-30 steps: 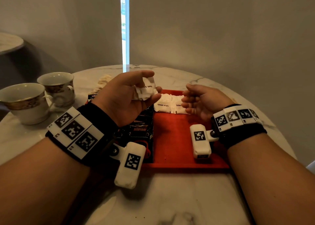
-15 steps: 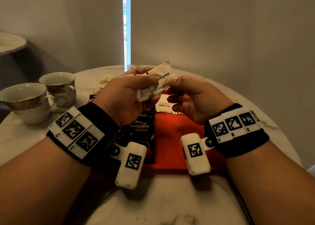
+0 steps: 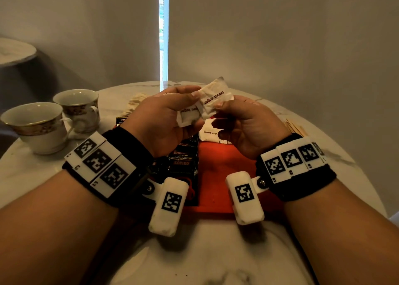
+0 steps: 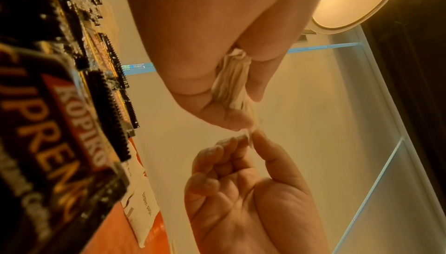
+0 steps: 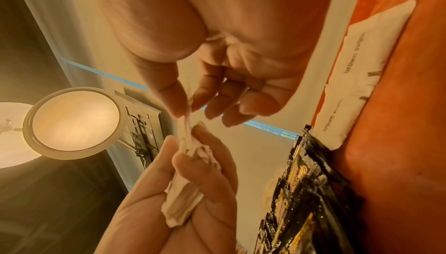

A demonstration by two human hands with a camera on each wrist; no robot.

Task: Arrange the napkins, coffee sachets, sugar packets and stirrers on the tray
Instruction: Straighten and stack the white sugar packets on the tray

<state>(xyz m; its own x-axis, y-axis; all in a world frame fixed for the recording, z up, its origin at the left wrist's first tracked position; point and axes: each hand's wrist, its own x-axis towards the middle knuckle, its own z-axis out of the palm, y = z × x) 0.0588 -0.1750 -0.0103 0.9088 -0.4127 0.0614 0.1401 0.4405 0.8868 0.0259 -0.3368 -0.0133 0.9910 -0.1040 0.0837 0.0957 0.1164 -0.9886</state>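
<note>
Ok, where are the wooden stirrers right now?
In the head view the wooden stirrers lie on the marble table, off the red tray, just beyond the right wrist.

Both forearms reach forward, palms facing each other. The left hand (image 3: 164, 116) curls its fingers; the right hand (image 3: 244, 125) pinches with thumb and forefinger.

Two white porcelain teacups with gold-patterned bands (image 3: 36, 126) (image 3: 78, 108) stand side by side at the left of the round white marble table (image 3: 216, 258). A round glowing ceiling lamp (image 5: 74, 120) shows overhead.
</note>
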